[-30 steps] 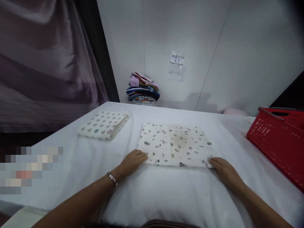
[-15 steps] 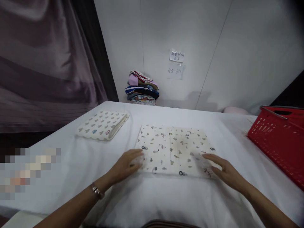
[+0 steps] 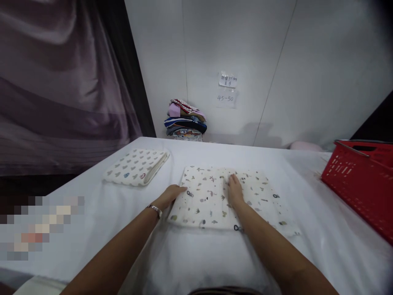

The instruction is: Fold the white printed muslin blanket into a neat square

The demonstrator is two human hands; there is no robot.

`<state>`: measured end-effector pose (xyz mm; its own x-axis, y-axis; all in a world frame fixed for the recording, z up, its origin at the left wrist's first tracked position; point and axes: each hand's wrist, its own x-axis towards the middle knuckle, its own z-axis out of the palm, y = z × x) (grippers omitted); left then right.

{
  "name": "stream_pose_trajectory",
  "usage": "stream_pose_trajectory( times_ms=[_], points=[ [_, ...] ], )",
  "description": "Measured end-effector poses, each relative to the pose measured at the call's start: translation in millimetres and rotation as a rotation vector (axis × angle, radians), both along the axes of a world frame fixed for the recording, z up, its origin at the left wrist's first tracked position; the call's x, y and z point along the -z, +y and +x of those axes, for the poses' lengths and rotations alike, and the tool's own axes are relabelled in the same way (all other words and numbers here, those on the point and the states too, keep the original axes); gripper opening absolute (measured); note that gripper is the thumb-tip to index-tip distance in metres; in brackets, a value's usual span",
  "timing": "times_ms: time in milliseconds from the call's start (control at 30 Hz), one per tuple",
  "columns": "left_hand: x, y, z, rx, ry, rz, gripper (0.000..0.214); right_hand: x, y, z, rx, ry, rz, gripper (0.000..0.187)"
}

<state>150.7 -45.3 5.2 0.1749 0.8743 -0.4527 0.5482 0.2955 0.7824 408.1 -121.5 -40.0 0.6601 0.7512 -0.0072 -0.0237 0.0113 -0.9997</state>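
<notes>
A white cloth [image 3: 202,209] with small printed plants and figures lies folded in a flat rectangle in front of me. My left hand [image 3: 170,195] grips its left edge, thumb on top and the other fingers hidden beneath. Flat on the middle of the cloth, near a fold line, rests my right hand [image 3: 236,191], its fingers stretched out toward the far edge. Farther left is another folded cloth [image 3: 135,167], cream with a grey repeated print, touched by neither hand.
A white-covered table [image 3: 221,153] holds both cloths. At the right stands a red perforated basket [image 3: 362,180] with a metal handle. A stack of folded textiles [image 3: 186,121] is against the wall behind, beside handwritten paper signs [image 3: 226,98]. A mauve curtain [image 3: 55,82] hangs at left.
My right hand has moved left from the cloth's right side onto its middle. My left hand has taken hold of the left edge. The cloth's lower corners now spread wider.
</notes>
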Motion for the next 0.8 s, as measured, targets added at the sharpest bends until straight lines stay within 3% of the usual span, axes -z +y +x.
stream_pose_trajectory(
  times_ms=[100, 233, 400, 533, 600, 700, 800],
  points=[
    [-3.3, 0.4, 2.1, 0.007, -0.199, -0.132, 0.033, -3.8, -3.4, -3.2, 0.019, -0.007, -0.068, 0.06],
    [-14.5, 0.0, 5.3, 0.044, -0.458, -0.287, 0.029, -7.6, -8.6, -7.1, -0.074, -0.024, -0.083, 0.06],
    [-61.8, -3.4, 41.1, 0.175, -0.584, -0.186, 0.021, 0.7, -7.9, -10.6, -0.151, 0.057, -0.061, 0.066],
    [-106.4, -12.7, 113.2, 0.38, -0.573, 0.041, 0.019, -11.3, -7.7, 2.8, -0.148, 0.247, 0.126, 0.066],
    [-117.6, -23.2, 160.2, 0.481, -0.499, 0.147, 0.015, -23.1, -15.4, 22.5, -0.137, 0.343, 0.206, 0.061],
    [-110.1, -49.3, 232.1, 0.61, -0.342, 0.165, 0.017, -33.6, -41.9, 63.8, -0.102, 0.398, 0.249, 0.061],
    [-76.2, -82.0, 288.8, 0.639, -0.254, 0.06, 0.029, -28.2, -78.6, 102.5, -0.101, 0.308, 0.125, 0.077]
  ],
)
